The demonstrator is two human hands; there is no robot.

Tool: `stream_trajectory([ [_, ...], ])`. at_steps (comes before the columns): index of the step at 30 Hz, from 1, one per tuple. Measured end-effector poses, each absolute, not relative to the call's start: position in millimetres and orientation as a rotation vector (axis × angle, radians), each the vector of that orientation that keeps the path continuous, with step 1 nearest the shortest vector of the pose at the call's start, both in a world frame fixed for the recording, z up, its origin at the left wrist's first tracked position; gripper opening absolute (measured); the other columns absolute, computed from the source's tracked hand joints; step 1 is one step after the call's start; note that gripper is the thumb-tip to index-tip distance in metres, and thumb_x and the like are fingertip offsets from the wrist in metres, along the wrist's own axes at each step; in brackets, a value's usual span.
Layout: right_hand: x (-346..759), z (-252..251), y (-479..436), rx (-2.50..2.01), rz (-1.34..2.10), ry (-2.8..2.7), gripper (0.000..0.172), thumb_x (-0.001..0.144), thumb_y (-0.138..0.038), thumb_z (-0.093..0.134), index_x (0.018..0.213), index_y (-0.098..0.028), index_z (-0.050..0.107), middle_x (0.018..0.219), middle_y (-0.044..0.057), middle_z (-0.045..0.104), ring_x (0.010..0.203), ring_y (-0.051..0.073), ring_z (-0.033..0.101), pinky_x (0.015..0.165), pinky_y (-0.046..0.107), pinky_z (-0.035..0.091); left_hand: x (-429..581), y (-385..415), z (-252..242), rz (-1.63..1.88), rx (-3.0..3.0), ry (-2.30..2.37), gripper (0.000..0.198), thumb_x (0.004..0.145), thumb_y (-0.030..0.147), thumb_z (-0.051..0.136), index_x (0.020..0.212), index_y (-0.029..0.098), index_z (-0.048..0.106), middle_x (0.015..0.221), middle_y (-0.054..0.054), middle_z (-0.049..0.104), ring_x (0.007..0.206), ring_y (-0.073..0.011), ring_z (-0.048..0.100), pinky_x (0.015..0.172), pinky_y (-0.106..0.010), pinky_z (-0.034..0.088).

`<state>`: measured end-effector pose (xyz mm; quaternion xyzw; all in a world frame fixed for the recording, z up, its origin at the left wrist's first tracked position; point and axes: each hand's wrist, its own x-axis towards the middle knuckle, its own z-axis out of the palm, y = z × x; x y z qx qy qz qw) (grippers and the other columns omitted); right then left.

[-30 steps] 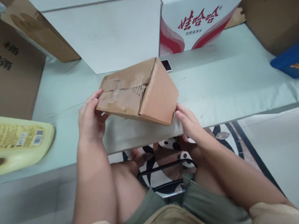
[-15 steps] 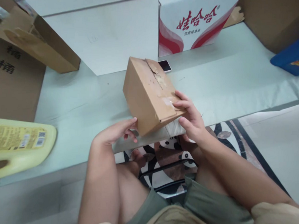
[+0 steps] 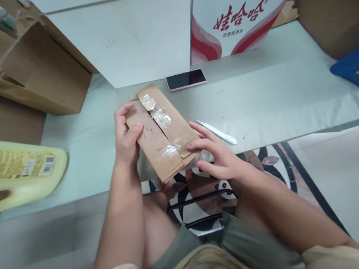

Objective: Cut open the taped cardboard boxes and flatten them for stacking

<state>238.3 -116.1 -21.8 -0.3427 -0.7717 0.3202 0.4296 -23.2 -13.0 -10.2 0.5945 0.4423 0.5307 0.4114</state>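
A small brown cardboard box (image 3: 151, 129) is tilted over the front edge of the table, its taped top facing up. Wrinkled clear tape covers parts of the seam, and the cardboard beside it is scuffed. My left hand (image 3: 126, 135) grips the box's left side, thumb on the top face. At the right near corner, my right hand (image 3: 217, 152) has its fingertips on the box edge, with the thumb below them. Just beyond my right fingers lies a white-handled craft knife (image 3: 216, 132), its narrow tip pointing away to the left.
Behind the box, a phone (image 3: 186, 80) lies by a large white carton (image 3: 128, 45) and a red-and-white water carton (image 3: 231, 29). A yellow jug (image 3: 29, 172) and open brown carton (image 3: 46, 73) are left; a blue container (image 3: 350, 69) is right. The tablecloth (image 3: 269, 91) has small specks.
The box has turned and shifted left, so its taped top faces me more. My left hand has gone from its lower side to gripping its left edge. The phone and knife have come into view.
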Motion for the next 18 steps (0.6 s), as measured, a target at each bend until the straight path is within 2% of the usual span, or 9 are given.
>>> stream_trajectory([
  [2, 239.8, -22.5, -114.2, -0.848, 0.734, -1.865, 0.033, 0.100, -0.044, 0.058, 0.129, -0.029, 0.062, 0.160, 0.013, 0.054, 0.151, 0.030, 0.053, 0.119, 0.055, 0.050, -20.0, -13.6, -9.3, 1.390, 1.367, 1.086, 0.067, 0.064, 0.059, 0.087, 0.113, 0.028, 0.055, 0.136, -0.009, 0.060, 0.123, -0.0295, 0.059, 0.104, -0.044, 0.052],
  [5, 248.0, -27.9, -107.6, -1.161, 0.570, -1.679, 0.032, 0.100, -0.040, 0.055, 0.129, -0.027, 0.058, 0.132, 0.012, 0.071, 0.118, 0.027, 0.071, 0.099, 0.050, 0.060, -18.2, -14.3, -8.7, 1.416, 1.376, 1.119, 0.059, 0.066, 0.056, 0.084, 0.107, 0.026, 0.054, 0.126, -0.009, 0.061, 0.115, -0.0274, 0.059, 0.098, -0.041, 0.051],
  [7, 256.9, -35.4, -101.3, -1.535, 0.412, -1.586, 0.035, 0.095, -0.038, 0.058, 0.127, -0.024, 0.059, 0.120, 0.013, 0.072, 0.101, 0.027, 0.070, 0.088, 0.048, 0.060, -18.9, -14.4, -9.4, 1.400, 1.414, 1.150, 0.059, 0.068, 0.060, 0.081, 0.108, 0.027, 0.053, 0.121, -0.008, 0.059, 0.109, -0.0266, 0.058, 0.093, -0.041, 0.051],
  [10, 270.0, -47.5, -93.6, -1.966, 0.244, -1.666, 0.045, 0.084, -0.036, 0.063, 0.126, -0.017, 0.063, 0.114, 0.018, 0.069, 0.098, 0.032, 0.066, 0.083, 0.050, 0.056, -20.6, -14.1, -11.4, 1.371, 1.441, 1.161, 0.060, 0.069, 0.064, 0.080, 0.109, 0.028, 0.052, 0.117, -0.006, 0.057, 0.104, -0.0260, 0.058, 0.088, -0.041, 0.051],
  [13, 275.7, -51.1, -91.3, -2.163, 0.235, -1.846, 0.027, 0.087, -0.034, 0.058, 0.106, -0.017, 0.068, 0.102, 0.018, 0.068, 0.092, 0.032, 0.063, 0.075, 0.045, 0.053, -21.2, -13.5, -12.6, 1.382, 1.431, 1.142, 0.060, 0.069, 0.064, 0.081, 0.109, 0.029, 0.053, 0.118, -0.006, 0.057, 0.103, -0.0259, 0.058, 0.087, -0.041, 0.052],
  [15, 275.0, -47.0, -91.2, -2.201, 0.280, -1.863, 0.020, 0.092, -0.034, 0.054, 0.093, -0.019, 0.066, 0.097, 0.016, 0.069, 0.086, 0.029, 0.063, 0.070, 0.041, 0.050, -21.2, -13.0, -13.0, 1.378, 1.442, 1.147, 0.059, 0.070, 0.064, 0.080, 0.109, 0.029, 0.053, 0.119, -0.007, 0.057, 0.104, -0.0260, 0.058, 0.087, -0.041, 0.052],
  [17, 272.2, -40.0, -91.5, -2.168, 0.399, -1.761, 0.020, 0.096, -0.037, 0.052, 0.094, -0.021, 0.063, 0.088, 0.012, 0.070, 0.076, 0.026, 0.062, 0.066, 0.039, 0.047, -22.1, -12.3, -14.3, 1.368, 1.457, 1.156, 0.060, 0.071, 0.065, 0.078, 0.111, 0.029, 0.052, 0.122, -0.007, 0.058, 0.105, -0.0259, 0.058, 0.089, -0.040, 0.052],
  [18, 270.6, -36.2, -92.1, -2.099, 0.486, -1.680, 0.020, 0.097, -0.039, 0.052, 0.100, -0.022, 0.062, 0.082, 0.008, 0.069, 0.071, 0.024, 0.062, 0.064, 0.038, 0.047, -23.0, -11.8, -15.6, 1.361, 1.469, 1.158, 0.060, 0.073, 0.065, 0.077, 0.112, 0.029, 0.051, 0.124, -0.008, 0.058, 0.106, -0.0259, 0.058, 0.090, -0.041, 0.052],
])
